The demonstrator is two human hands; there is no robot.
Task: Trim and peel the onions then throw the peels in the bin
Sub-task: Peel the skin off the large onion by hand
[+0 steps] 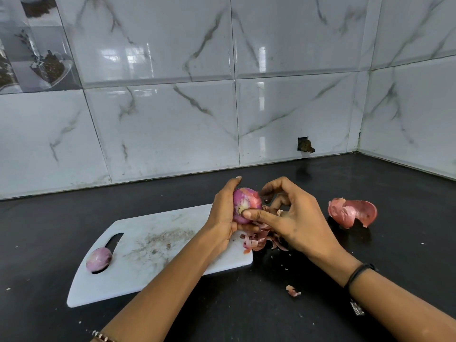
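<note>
Hands together above cutting board [158,243] edge: left hand [223,213] cups onion [246,204], right hand [293,218] thumb presses its skin. Best peel from trimmed end, drop strips onto peel pile [261,239]. Second onion [98,259] waits on board.

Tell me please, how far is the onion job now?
Done: one peeled onion lies on the cutting board. In hand: the left hand holds a second onion; the right hand picks at its skin. Left: peels lie loose; no bin in view.

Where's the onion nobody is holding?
In the head view, the loose onion sits at the left end of the cutting board, beside its handle slot.
</note>
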